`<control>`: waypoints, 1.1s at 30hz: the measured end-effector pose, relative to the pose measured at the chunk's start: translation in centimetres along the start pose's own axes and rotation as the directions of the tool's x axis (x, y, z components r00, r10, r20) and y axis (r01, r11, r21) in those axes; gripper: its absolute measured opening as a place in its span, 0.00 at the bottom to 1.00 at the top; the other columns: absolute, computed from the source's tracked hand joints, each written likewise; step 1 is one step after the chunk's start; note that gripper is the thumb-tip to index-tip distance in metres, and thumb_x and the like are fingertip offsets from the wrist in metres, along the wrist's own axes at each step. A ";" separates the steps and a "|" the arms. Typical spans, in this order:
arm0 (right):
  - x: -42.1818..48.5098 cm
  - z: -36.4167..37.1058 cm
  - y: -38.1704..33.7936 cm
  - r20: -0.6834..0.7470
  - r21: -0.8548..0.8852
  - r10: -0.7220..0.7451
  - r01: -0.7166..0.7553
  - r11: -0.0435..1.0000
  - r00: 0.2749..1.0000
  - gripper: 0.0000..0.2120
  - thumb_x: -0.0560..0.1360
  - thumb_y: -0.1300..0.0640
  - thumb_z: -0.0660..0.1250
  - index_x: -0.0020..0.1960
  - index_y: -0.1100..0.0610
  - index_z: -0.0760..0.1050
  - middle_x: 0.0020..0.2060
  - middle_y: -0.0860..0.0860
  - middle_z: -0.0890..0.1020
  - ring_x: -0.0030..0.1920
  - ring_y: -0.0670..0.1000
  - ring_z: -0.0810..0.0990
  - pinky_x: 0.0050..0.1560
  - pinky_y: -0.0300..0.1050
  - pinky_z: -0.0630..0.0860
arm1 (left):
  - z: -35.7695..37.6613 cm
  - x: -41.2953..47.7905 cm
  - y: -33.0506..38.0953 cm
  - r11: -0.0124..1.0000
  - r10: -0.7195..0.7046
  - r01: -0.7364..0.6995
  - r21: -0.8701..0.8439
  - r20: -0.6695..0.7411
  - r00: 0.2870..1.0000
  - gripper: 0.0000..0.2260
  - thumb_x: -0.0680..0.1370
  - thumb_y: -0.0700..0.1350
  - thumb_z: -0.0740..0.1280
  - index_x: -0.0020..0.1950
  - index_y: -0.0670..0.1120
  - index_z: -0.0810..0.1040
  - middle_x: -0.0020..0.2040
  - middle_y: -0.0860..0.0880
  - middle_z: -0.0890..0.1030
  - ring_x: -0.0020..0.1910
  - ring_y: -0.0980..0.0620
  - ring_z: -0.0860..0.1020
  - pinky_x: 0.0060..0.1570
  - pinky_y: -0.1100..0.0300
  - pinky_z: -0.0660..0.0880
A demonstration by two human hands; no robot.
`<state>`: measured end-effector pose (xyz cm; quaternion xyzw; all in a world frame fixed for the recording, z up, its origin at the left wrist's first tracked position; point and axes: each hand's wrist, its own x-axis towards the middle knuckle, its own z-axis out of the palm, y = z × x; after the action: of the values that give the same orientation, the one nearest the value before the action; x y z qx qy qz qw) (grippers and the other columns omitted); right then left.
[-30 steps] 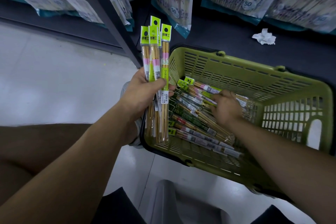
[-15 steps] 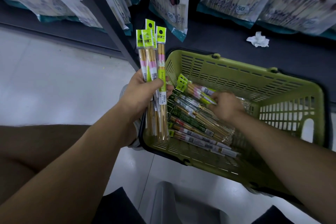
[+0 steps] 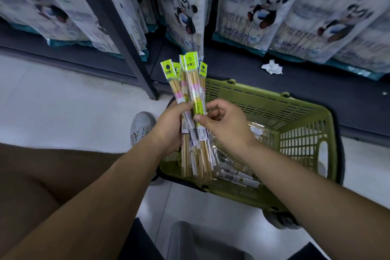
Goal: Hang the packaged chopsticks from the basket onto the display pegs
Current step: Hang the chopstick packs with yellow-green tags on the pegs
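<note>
The left hand [image 3: 168, 131] grips a fanned bundle of packaged chopsticks [image 3: 185, 84] upright over the near-left corner of the green basket [image 3: 274, 103], fingers wrapped round the packs' middles. The right hand [image 3: 223, 124] pinches the front pack [image 3: 199, 107] between thumb and fingertips at its yellow-green band. More loose packs [image 3: 236, 173] lie in the basket bottom. They look light, stiff along the sticks but sheathed in slick clear film, so they probably slide against each other. A mid-length hold steadies them and leaves the header cards [image 3: 191, 62] free for hanging. No pegs are in view. The basket sits on a pale tiled floor [image 3: 63, 101] beside a dark shelf base [image 3: 316, 95], with panda-printed bags [image 3: 263, 10] and a crumpled tissue [image 3: 271, 67] there.
</note>
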<state>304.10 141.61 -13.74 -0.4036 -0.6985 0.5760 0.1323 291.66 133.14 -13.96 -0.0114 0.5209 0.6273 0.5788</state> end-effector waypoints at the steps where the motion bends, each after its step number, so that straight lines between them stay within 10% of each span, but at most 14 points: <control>1: -0.1 0.1 0.1 -0.013 -0.018 -0.012 0.012 1.000 1.000 0.10 0.72 0.50 0.79 0.48 0.52 0.81 0.37 0.56 0.83 0.34 0.51 0.79 0.39 0.51 0.78 | -0.1 0.0 -0.1 1.000 0.001 -0.001 -0.003 0.024 1.000 0.17 0.84 0.44 0.61 0.71 0.39 0.74 0.59 0.34 0.82 0.56 0.36 0.83 0.52 0.45 0.82; 6: 0.0 0.1 1.2 -0.035 -0.134 -0.058 0.053 0.990 0.998 0.16 0.67 0.38 0.76 0.44 0.49 0.82 0.37 0.49 0.80 0.35 0.44 0.76 0.36 0.41 0.72 | -0.5 0.0 -0.6 0.945 0.175 -0.154 0.287 -0.046 0.984 0.11 0.82 0.41 0.68 0.65 0.41 0.78 0.54 0.39 0.86 0.50 0.43 0.86 0.47 0.53 0.83; 11: 3.1 -2.1 5.5 -0.102 -0.117 0.209 -0.221 0.968 0.973 0.11 0.78 0.46 0.71 0.41 0.51 0.83 0.34 0.43 0.84 0.32 0.40 0.78 0.33 0.34 0.73 | -3.2 1.0 1.0 0.871 0.271 -0.147 0.469 -0.210 0.939 0.07 0.81 0.45 0.71 0.58 0.47 0.82 0.43 0.49 0.88 0.40 0.50 0.86 0.38 0.57 0.81; 16: 5.6 -4.5 12.8 -0.038 -0.514 0.316 -0.290 0.807 0.948 0.11 0.79 0.55 0.69 0.61 0.54 0.83 0.58 0.54 0.84 0.54 0.55 0.83 0.48 0.40 0.72 | -4.2 1.4 1.2 0.890 0.246 -0.138 0.435 -0.202 0.948 0.12 0.78 0.42 0.73 0.61 0.43 0.80 0.47 0.40 0.87 0.45 0.40 0.86 0.47 0.44 0.83; 21: 7.6 -4.3 15.7 0.031 -0.721 0.342 -0.216 0.659 0.939 0.21 0.80 0.48 0.68 0.71 0.53 0.75 0.62 0.60 0.82 0.57 0.59 0.80 0.46 0.43 0.71 | -3.9 1.1 1.3 0.920 0.208 -0.143 0.364 -0.146 0.967 0.14 0.79 0.39 0.70 0.65 0.42 0.77 0.45 0.39 0.86 0.43 0.41 0.86 0.39 0.50 0.82; 33: 9.7 -2.8 16.9 0.041 -0.843 0.304 -0.131 0.521 0.952 0.13 0.79 0.47 0.68 0.60 0.52 0.81 0.57 0.59 0.81 0.59 0.61 0.79 0.53 0.48 0.76 | -3.8 1.5 1.5 0.926 0.208 -0.141 0.350 -0.160 0.965 0.12 0.81 0.35 0.67 0.64 0.38 0.75 0.36 0.41 0.81 0.32 0.44 0.80 0.36 0.50 0.80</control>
<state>306.66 150.69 -30.98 -0.4472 -0.8398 0.2229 -0.2124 287.81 132.03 -15.63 0.0728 0.6731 0.5744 0.4601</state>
